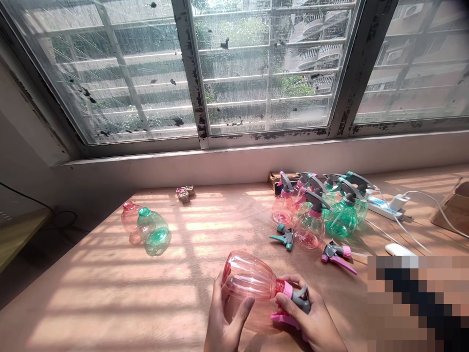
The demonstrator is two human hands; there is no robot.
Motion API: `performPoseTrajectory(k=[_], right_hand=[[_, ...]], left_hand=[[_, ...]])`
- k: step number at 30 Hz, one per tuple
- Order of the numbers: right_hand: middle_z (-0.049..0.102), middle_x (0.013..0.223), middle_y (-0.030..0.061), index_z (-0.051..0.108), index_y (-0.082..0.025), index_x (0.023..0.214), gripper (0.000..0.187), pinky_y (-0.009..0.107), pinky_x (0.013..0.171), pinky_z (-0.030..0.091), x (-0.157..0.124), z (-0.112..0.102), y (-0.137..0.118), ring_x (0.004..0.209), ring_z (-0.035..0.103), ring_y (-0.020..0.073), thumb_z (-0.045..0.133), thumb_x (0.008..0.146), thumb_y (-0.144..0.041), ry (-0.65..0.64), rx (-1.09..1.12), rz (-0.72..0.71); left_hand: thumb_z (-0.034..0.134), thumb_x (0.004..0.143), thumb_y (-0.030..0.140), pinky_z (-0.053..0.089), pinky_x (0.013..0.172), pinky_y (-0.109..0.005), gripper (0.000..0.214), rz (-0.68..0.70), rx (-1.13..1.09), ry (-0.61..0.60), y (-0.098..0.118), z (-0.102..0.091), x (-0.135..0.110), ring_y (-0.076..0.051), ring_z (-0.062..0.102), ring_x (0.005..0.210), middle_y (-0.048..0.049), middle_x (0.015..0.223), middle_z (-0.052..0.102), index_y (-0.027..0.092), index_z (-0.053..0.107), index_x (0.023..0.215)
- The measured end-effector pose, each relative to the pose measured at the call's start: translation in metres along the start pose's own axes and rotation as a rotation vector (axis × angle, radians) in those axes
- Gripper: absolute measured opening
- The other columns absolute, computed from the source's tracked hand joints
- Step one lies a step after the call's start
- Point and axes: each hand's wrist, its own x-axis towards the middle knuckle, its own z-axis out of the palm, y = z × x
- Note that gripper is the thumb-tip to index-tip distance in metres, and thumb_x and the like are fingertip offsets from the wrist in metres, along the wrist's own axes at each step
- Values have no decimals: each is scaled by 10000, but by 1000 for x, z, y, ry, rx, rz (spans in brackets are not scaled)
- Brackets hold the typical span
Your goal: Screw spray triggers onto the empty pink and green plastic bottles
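Observation:
A clear pink spray bottle (252,276) lies tilted on its side between my hands, low in the head view. My left hand (230,310) is wrapped round its body near the base. The fingers of my right hand (302,308) close round the pink collar of the grey and pink spray head (301,299) at the bottle's neck. A pink trigger shows below the right thumb. Just beyond my hands lie a loose teal and grey spray head (285,237) and a loose pink and grey spray head (336,253).
Several pink and green spray bottles with heads (342,215) stand grouped at the back right. A green bottle without a head (154,230) and a pink one (129,215) stand left. Small blocks (184,194), a power strip (384,206), cables and a white mouse (400,250) are on the table.

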Motion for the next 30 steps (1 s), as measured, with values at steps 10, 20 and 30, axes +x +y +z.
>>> performPoseTrajectory(k=[10,20,30], right_hand=[[723,723,-5,704,-190,1011,616,367,573,657,1,-2,0,568,699,188,979,630,-589,-13,-19,-1],[711,727,-9,702,-183,1013,613,357,546,647,1,-2,0,570,700,191,972,640,-588,-10,-37,-15],[729,726,-7,703,-186,1014,601,346,552,647,0,-1,-2,569,710,190,977,645,-574,-16,-26,-1]], left_hand=[[822,822,539,409,1254,-458,769,-4,0,-1,2,0,0,-369,475,1519,-110,1607,561,280,544,1491],[832,828,512,405,1257,-461,741,-5,3,5,2,1,0,-356,468,1525,-97,1598,573,300,555,1482],[820,828,528,399,1264,-459,745,4,27,12,2,1,-1,-352,464,1530,-87,1599,575,310,551,1487]])
